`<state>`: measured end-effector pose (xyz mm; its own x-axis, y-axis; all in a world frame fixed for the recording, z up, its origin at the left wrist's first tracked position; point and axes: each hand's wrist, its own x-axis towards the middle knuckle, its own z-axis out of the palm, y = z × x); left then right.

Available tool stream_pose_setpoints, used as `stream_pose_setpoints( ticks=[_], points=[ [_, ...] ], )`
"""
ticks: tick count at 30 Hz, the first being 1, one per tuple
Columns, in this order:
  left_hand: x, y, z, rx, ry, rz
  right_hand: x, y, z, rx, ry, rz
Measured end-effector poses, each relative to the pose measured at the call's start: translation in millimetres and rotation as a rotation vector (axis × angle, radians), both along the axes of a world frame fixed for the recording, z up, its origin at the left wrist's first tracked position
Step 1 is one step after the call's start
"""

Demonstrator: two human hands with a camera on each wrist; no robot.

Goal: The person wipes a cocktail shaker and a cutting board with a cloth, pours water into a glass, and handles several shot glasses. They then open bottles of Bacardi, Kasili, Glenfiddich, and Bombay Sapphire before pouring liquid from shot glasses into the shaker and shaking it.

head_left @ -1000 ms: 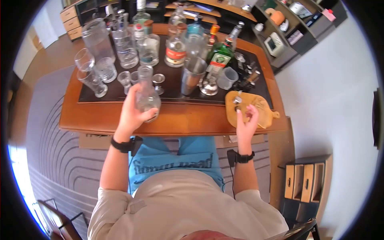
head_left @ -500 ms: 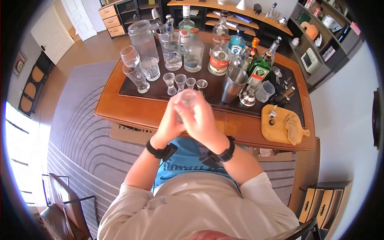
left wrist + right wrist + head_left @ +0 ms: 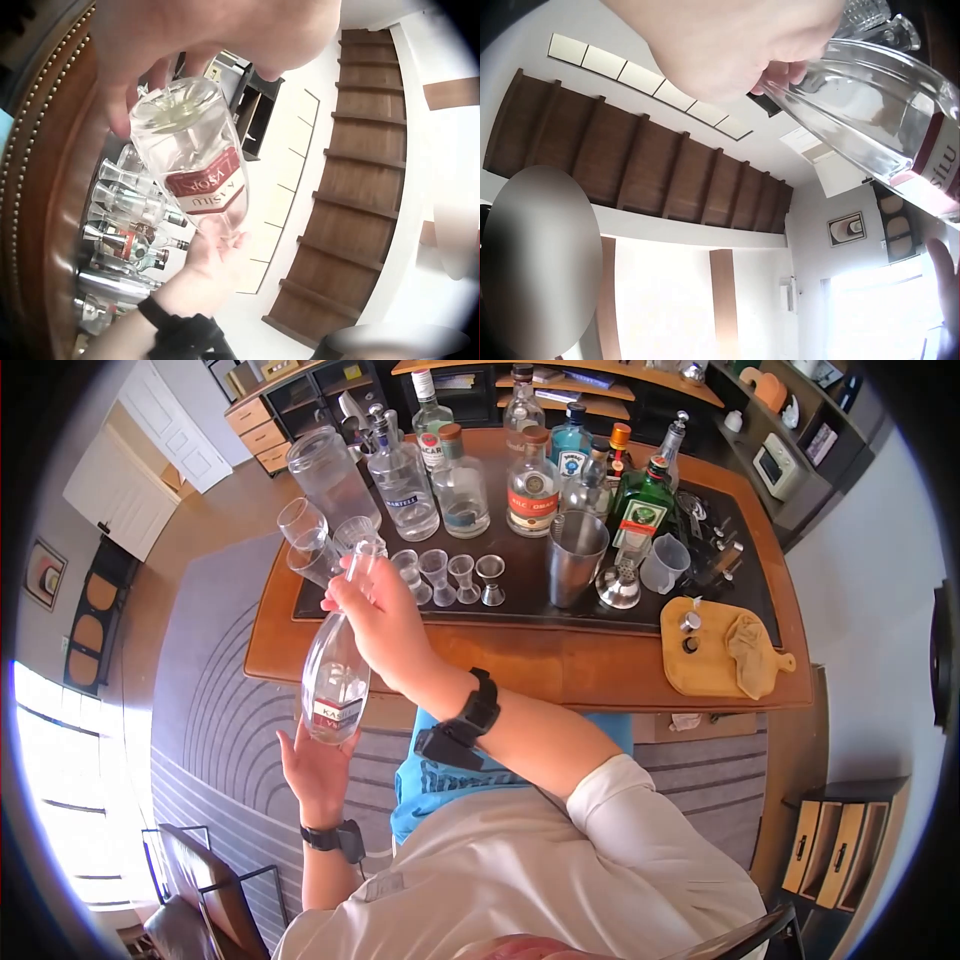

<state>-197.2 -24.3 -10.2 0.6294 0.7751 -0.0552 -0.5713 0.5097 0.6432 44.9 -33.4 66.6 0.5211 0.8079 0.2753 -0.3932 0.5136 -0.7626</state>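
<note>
In the head view my right hand (image 3: 385, 622) grips the neck of a clear glass bottle (image 3: 328, 665) over the table's left front edge. The bottle is tilted, its neck toward the table and its base toward me. A red and white label (image 3: 210, 184) shows on its side in the left wrist view. My left hand (image 3: 322, 775) lies palm up under the base with its fingers spread. In the right wrist view the curled fingers (image 3: 776, 75) of the right hand close round the neck, and the bottle's body (image 3: 870, 105) extends to the right.
Several small jiggers and measuring glasses (image 3: 435, 575) stand in a row beyond the bottle, with drinking glasses (image 3: 303, 525) at the left. Liquor bottles (image 3: 462, 490) fill the back. A metal shaker tin (image 3: 575, 565) and a wooden board (image 3: 690, 670) with stoppers and a cloth are farther right.
My right hand came from the board to the bottle, which both hands held mid-table. Now it grips the neck, further left, while my left hand has moved down beneath the base.
</note>
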Motion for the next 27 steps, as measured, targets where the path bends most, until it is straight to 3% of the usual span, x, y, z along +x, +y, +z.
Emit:
stream_pose_setpoints(
  ticks=[8,10,12,19,27],
  points=[
    [-9.4,8.0,-3.1,-0.204,0.073,0.001,10.6,19.6,-41.5,-0.036,0.096,0.104],
    [-8.3,10.2,-2.8,-0.221,0.102,0.018,19.0,20.4,-49.4,-0.176,-0.067,0.1],
    [-7.6,13.0,-0.9,-0.238,0.129,0.037,23.6,16.2,-51.9,-0.222,-0.063,0.118],
    [-10.1,21.7,15.2,-0.233,0.172,0.088,34.5,21.3,-75.9,-0.235,0.193,0.208],
    [-10.2,22.8,36.9,-0.183,0.192,0.118,43.1,22.3,-91.1,-0.166,0.283,0.247]
  ],
)
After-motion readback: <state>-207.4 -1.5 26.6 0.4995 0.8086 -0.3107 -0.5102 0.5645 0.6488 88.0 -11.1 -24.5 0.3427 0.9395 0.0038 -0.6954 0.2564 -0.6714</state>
